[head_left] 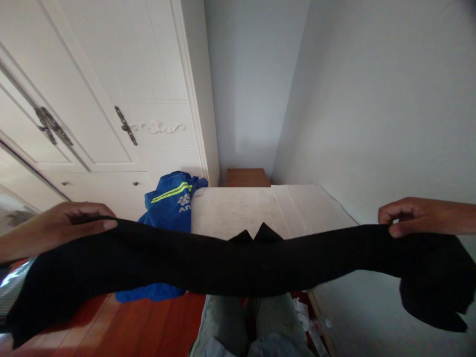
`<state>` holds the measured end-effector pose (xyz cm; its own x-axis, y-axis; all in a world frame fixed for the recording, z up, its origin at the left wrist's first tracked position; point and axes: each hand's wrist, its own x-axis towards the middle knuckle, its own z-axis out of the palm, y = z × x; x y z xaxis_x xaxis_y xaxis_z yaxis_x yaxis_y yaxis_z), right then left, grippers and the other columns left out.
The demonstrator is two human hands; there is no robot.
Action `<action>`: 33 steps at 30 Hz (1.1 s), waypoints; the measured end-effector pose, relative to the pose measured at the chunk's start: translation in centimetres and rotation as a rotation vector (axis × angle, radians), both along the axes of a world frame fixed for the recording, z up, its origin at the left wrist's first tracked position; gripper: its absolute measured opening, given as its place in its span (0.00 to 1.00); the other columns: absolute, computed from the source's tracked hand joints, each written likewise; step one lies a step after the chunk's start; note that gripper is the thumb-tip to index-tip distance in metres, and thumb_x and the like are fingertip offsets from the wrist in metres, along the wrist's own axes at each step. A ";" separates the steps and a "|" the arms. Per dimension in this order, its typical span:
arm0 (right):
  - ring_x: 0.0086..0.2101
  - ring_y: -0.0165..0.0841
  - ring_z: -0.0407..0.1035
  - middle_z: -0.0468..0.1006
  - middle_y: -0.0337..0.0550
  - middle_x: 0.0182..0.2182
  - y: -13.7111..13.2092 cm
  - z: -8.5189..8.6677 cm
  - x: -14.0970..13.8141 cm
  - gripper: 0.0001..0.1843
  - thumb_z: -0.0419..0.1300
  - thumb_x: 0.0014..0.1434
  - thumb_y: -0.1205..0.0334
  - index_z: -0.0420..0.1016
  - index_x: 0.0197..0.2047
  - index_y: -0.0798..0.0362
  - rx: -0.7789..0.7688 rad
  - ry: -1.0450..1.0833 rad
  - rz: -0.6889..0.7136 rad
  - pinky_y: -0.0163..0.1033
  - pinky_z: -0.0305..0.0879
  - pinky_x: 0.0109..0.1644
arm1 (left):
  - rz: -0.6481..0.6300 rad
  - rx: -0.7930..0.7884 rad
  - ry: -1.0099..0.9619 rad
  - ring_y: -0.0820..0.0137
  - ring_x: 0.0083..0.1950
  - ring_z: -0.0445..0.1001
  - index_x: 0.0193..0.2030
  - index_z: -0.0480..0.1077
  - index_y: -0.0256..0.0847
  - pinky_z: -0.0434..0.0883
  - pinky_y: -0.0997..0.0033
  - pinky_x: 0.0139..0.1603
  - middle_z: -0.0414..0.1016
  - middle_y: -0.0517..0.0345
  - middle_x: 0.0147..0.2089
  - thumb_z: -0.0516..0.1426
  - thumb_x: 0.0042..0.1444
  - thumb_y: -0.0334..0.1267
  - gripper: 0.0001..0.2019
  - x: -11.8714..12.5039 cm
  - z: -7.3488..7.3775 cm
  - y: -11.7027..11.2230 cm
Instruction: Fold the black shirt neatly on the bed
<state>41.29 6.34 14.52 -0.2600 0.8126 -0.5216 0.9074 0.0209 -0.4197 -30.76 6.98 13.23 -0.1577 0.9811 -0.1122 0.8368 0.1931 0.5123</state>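
Note:
A black garment (238,263) is stretched wide across the lower part of the view, its ends hanging down at both sides. My left hand (63,225) grips its upper edge at the left, fingers closed on the cloth. My right hand (412,215) pinches the upper edge at the right. A small notch, like a collar, shows at the middle of the top edge. Behind the garment lies a pale flat surface (253,208), like a table or bed top.
A blue garment with a yellow-green stripe (169,203) hangs off the left edge of the pale surface. White wardrobe doors with dark handles (124,126) stand at the left. A plain wall is at the right. My legs (241,322) and red wooden floor (148,327) show below.

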 end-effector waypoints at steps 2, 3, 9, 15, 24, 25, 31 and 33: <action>0.33 0.38 0.71 0.76 0.45 0.29 0.9 -0.5 -0.1 0.30 0.61 0.51 0.28 0.78 0.29 0.50 0.005 -0.011 0.024 0.39 0.68 0.39 | -0.103 -0.175 -0.062 0.64 0.37 0.79 0.32 0.77 0.42 0.79 0.69 0.39 0.80 0.58 0.34 0.63 0.27 0.71 0.34 1.0 -0.1 0.5; 0.33 0.38 0.71 0.76 0.45 0.29 1.5 -0.6 -0.1 0.30 0.60 0.51 0.28 0.77 0.29 0.50 0.034 -0.016 0.032 0.39 0.67 0.39 | -0.109 -0.138 -0.062 0.65 0.38 0.79 0.33 0.77 0.42 0.78 0.71 0.40 0.80 0.58 0.34 0.63 0.28 0.70 0.34 1.6 -0.1 0.9; 0.32 0.34 0.68 0.78 0.45 0.33 5.7 -0.5 -1.7 0.35 0.55 0.53 0.26 0.76 0.39 0.51 0.809 0.022 -0.180 0.39 0.62 0.39 | 0.271 0.664 0.084 0.71 0.35 0.75 0.44 0.79 0.38 0.73 0.74 0.37 0.81 0.57 0.38 0.57 0.47 0.61 0.29 4.7 0.5 5.1; 0.34 0.34 0.69 0.79 0.47 0.40 12.2 -6.2 -4.1 0.25 0.55 0.57 0.37 0.72 0.40 0.52 1.029 0.106 -0.314 0.40 0.63 0.44 | 0.389 0.749 0.239 0.64 0.55 0.73 0.55 0.75 0.31 0.70 0.64 0.58 0.76 0.45 0.54 0.49 0.65 0.51 0.26 6.1 -5.3 12.5; 0.37 0.40 0.72 0.79 0.45 0.31 18.4 -19.2 -2.9 0.18 0.59 0.46 0.43 0.73 0.28 0.50 0.614 0.100 -0.297 0.44 0.67 0.46 | 0.119 0.056 0.317 0.54 0.54 0.78 0.53 0.78 0.40 0.74 0.62 0.51 0.79 0.45 0.54 0.52 0.58 0.43 0.21 6.4 -17.8 18.7; 0.37 0.40 0.72 0.80 0.45 0.31 18.6 -19.6 -2.7 0.20 0.59 0.46 0.41 0.74 0.28 0.50 0.584 0.123 -0.310 0.44 0.68 0.46 | 0.095 0.038 0.338 0.54 0.54 0.77 0.53 0.78 0.40 0.74 0.62 0.52 0.78 0.46 0.54 0.51 0.58 0.43 0.22 5.9 -18.0 19.0; 0.53 0.48 0.72 0.79 0.52 0.50 17.8 -18.7 -1.3 0.34 0.66 0.42 0.34 0.78 0.45 0.50 0.232 0.399 -0.281 0.48 0.68 0.59 | -0.044 0.107 0.482 0.53 0.59 0.75 0.57 0.74 0.34 0.71 0.58 0.61 0.76 0.41 0.56 0.48 0.60 0.44 0.24 4.8 -16.5 18.8; 0.59 0.50 0.68 0.75 0.53 0.56 17.0 -18.5 -0.7 0.38 0.70 0.40 0.38 0.76 0.52 0.48 0.158 0.416 -0.215 0.49 0.67 0.61 | -0.134 0.227 0.511 0.53 0.61 0.72 0.61 0.70 0.33 0.69 0.57 0.64 0.73 0.40 0.59 0.48 0.61 0.46 0.27 6.0 -16.1 18.0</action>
